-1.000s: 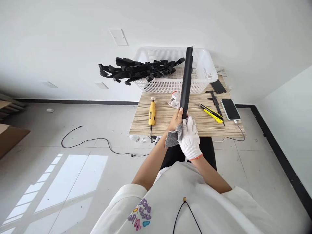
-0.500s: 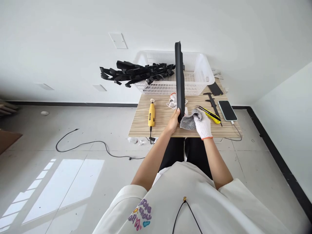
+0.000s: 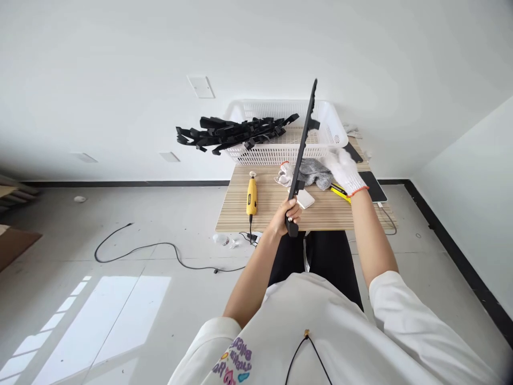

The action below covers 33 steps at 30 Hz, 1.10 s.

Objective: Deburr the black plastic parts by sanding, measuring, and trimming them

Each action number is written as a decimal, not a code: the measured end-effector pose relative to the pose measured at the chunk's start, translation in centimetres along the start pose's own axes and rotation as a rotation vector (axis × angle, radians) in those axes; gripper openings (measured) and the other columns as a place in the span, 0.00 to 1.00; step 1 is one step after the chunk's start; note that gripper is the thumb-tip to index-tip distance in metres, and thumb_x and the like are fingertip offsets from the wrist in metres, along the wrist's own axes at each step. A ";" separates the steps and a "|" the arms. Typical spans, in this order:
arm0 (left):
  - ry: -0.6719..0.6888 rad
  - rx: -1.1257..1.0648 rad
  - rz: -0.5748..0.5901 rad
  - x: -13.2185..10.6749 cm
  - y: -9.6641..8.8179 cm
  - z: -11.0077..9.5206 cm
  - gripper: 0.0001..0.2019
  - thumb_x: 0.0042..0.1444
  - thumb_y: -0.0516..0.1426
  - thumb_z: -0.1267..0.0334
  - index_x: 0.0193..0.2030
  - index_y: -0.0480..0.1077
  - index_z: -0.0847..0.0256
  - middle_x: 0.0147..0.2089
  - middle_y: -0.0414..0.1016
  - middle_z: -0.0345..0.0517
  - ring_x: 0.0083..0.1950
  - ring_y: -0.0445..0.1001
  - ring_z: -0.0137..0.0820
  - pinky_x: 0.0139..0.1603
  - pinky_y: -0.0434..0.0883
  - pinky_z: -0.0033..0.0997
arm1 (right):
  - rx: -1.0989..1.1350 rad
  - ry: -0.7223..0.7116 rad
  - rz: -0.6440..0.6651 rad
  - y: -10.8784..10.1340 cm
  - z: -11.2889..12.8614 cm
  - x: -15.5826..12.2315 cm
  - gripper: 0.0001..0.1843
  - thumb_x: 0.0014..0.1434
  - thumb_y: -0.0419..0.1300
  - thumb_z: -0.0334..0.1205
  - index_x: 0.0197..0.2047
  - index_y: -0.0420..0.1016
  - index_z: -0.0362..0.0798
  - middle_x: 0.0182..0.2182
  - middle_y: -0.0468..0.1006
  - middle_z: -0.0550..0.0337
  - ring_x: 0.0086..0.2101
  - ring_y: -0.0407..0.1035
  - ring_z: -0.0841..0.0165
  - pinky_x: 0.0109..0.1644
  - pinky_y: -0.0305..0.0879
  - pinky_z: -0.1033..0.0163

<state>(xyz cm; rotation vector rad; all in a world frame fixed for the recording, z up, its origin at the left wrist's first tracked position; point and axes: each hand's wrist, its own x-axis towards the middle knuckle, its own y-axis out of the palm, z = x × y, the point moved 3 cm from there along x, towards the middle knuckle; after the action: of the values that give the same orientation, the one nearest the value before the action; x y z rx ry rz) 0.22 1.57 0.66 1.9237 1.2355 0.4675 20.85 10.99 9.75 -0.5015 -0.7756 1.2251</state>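
My bare left hand [image 3: 289, 212] grips the lower end of a long black plastic strip [image 3: 304, 144], which rises tilted toward the white basket [image 3: 280, 152]. My right hand [image 3: 342, 167], in a white knit glove, is closed on a grey cloth [image 3: 315, 172] pressed against the strip's right side about halfway up. A spare white glove [image 3: 285, 174] lies on the striped tabletop [image 3: 264, 211] just left of the strip.
Several black strips [image 3: 236, 131] stick out leftward from the basket. On the table lie a yellow rotary tool [image 3: 251, 193], a small white block [image 3: 305, 199], a yellow utility knife [image 3: 340, 192] and a phone [image 3: 372, 187]. A black cable [image 3: 152, 248] runs across the floor.
My right hand has slid the grey cloth up the strip from its lower end to mid-length. My left hand pulled the strip's lower end nearer to me and turned it edge-on.
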 end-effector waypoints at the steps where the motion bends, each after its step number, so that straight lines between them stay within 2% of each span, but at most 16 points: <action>1: 0.003 -0.002 0.008 -0.6 0.1 0.2 0.23 0.50 0.70 0.60 0.29 0.56 0.57 0.20 0.42 0.26 0.19 0.45 0.20 0.17 0.58 0.15 | 0.012 0.013 -0.081 -0.9 -0.5 -0.4 0.30 0.68 0.54 0.53 0.67 0.68 0.47 0.61 0.73 0.46 0.58 0.70 0.60 0.64 0.64 0.54; 2: 0.005 -0.002 0.017 -1.0 0.1 0.3 0.23 0.48 0.70 0.61 0.30 0.55 0.57 0.21 0.43 0.27 0.20 0.46 0.19 0.17 0.58 0.14 | -0.012 0.048 -0.155 -1.7 -1.1 -0.9 0.28 0.69 0.51 0.51 0.67 0.68 0.47 0.61 0.73 0.46 0.58 0.70 0.61 0.64 0.63 0.55; 3: 0.004 0.001 0.027 -1.3 0.2 0.4 0.24 0.46 0.69 0.61 0.29 0.54 0.57 0.22 0.45 0.28 0.20 0.48 0.19 0.16 0.58 0.13 | -0.098 0.088 -0.163 -2.3 -1.7 -1.6 0.27 0.69 0.51 0.50 0.65 0.69 0.47 0.60 0.74 0.46 0.57 0.70 0.60 0.64 0.63 0.55; 4: 0.001 0.002 0.037 -1.4 0.3 0.5 0.24 0.44 0.69 0.61 0.29 0.52 0.56 0.23 0.47 0.29 0.21 0.50 0.19 0.15 0.58 0.12 | -0.219 0.140 -0.083 -2.5 -2.4 -2.3 0.26 0.67 0.54 0.50 0.63 0.72 0.48 0.59 0.75 0.46 0.56 0.71 0.57 0.63 0.64 0.53; 6: -0.014 0.001 0.061 -1.3 0.4 0.6 0.24 0.41 0.68 0.60 0.29 0.52 0.56 0.26 0.52 0.32 0.23 0.56 0.20 0.13 0.56 0.12 | -0.444 0.229 0.203 -1.9 -3.6 -4.1 0.26 0.63 0.60 0.50 0.60 0.75 0.48 0.57 0.76 0.44 0.55 0.73 0.53 0.58 0.66 0.52; 8: -0.057 0.005 0.095 -0.8 0.6 0.9 0.21 0.39 0.66 0.57 0.30 0.55 0.56 0.29 0.58 0.36 0.26 0.62 0.23 0.12 0.60 0.15 | -0.517 0.262 0.286 -1.2 -4.2 -5.7 0.24 0.59 0.65 0.43 0.58 0.77 0.45 0.54 0.78 0.41 0.54 0.74 0.50 0.57 0.66 0.52; 10: -0.130 0.035 0.148 -0.4 0.7 1.4 0.18 0.39 0.63 0.56 0.35 0.60 0.57 0.32 0.64 0.40 0.29 0.68 0.28 0.15 0.70 0.23 | -0.554 0.291 0.246 -0.4 -4.3 -7.0 0.24 0.59 0.63 0.39 0.58 0.75 0.41 0.56 0.76 0.36 0.57 0.72 0.47 0.59 0.64 0.50; 12: -0.200 0.097 0.194 -0.2 0.8 2.0 0.20 0.40 0.60 0.58 0.41 0.64 0.58 0.33 0.68 0.42 0.28 0.70 0.30 0.19 0.75 0.31 | -0.558 0.347 0.224 0.3 -4.5 -8.0 0.26 0.59 0.62 0.43 0.57 0.74 0.37 0.54 0.76 0.33 0.55 0.73 0.45 0.56 0.66 0.49; 15: -0.230 0.181 0.206 -0.1 0.9 2.7 0.22 0.42 0.59 0.62 0.48 0.67 0.58 0.29 0.67 0.38 0.24 0.65 0.27 0.20 0.73 0.29 | -0.516 0.426 0.229 0.9 -5.1 -9.0 0.29 0.58 0.61 0.52 0.53 0.76 0.37 0.48 0.80 0.34 0.50 0.76 0.45 0.50 0.70 0.50; 17: -0.218 0.203 0.192 -0.1 0.9 2.9 0.24 0.43 0.59 0.63 0.50 0.69 0.57 0.28 0.64 0.35 0.23 0.64 0.26 0.19 0.69 0.25 | -0.485 0.445 0.210 0.9 -5.6 -9.6 0.29 0.59 0.60 0.55 0.52 0.76 0.39 0.46 0.81 0.37 0.49 0.77 0.45 0.49 0.70 0.50; 21: -0.127 0.293 0.087 0.3 0.6 2.5 0.26 0.47 0.61 0.63 0.56 0.69 0.57 0.33 0.67 0.36 0.25 0.65 0.24 0.21 0.66 0.23 | -0.421 0.448 0.138 1.1 -6.2 -10.5 0.24 0.64 0.54 0.54 0.50 0.77 0.45 0.44 0.82 0.42 0.47 0.78 0.51 0.49 0.69 0.53; 25: -0.036 0.443 -0.057 0.6 0.0 1.9 0.24 0.52 0.63 0.57 0.56 0.68 0.56 0.34 0.66 0.35 0.26 0.65 0.23 0.21 0.67 0.23 | -0.398 0.447 0.042 1.9 -6.3 -10.7 0.27 0.67 0.51 0.57 0.55 0.76 0.44 0.49 0.79 0.41 0.49 0.76 0.52 0.52 0.68 0.53; 28: 0.024 0.499 -0.104 0.6 -0.2 1.8 0.20 0.54 0.63 0.54 0.51 0.68 0.55 0.33 0.64 0.33 0.24 0.62 0.22 0.21 0.67 0.24 | -0.394 0.374 -0.037 2.2 -6.3 -9.8 0.29 0.69 0.49 0.56 0.62 0.73 0.46 0.55 0.75 0.42 0.54 0.72 0.52 0.57 0.65 0.51; 31: 0.054 0.529 -0.118 0.6 -0.2 1.9 0.19 0.54 0.63 0.53 0.51 0.67 0.55 0.32 0.63 0.33 0.24 0.62 0.23 0.21 0.69 0.25 | -0.433 0.284 -0.133 1.5 -6.4 -7.1 0.26 0.72 0.45 0.49 0.64 0.74 0.50 0.62 0.70 0.44 0.57 0.69 0.52 0.58 0.64 0.51; 33: 0.073 0.556 -0.124 0.8 -0.3 2.0 0.19 0.55 0.62 0.53 0.51 0.66 0.55 0.31 0.62 0.32 0.24 0.62 0.23 0.22 0.69 0.25 | -0.516 0.266 -0.083 0.8 -6.5 -4.2 0.26 0.71 0.45 0.45 0.64 0.74 0.49 0.62 0.70 0.43 0.58 0.68 0.52 0.60 0.63 0.51</action>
<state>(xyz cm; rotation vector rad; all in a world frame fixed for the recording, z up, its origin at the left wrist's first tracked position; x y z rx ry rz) 1.75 1.53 -0.89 2.2775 1.6482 0.1321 24.67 7.65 3.85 -1.0219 -0.8725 0.8511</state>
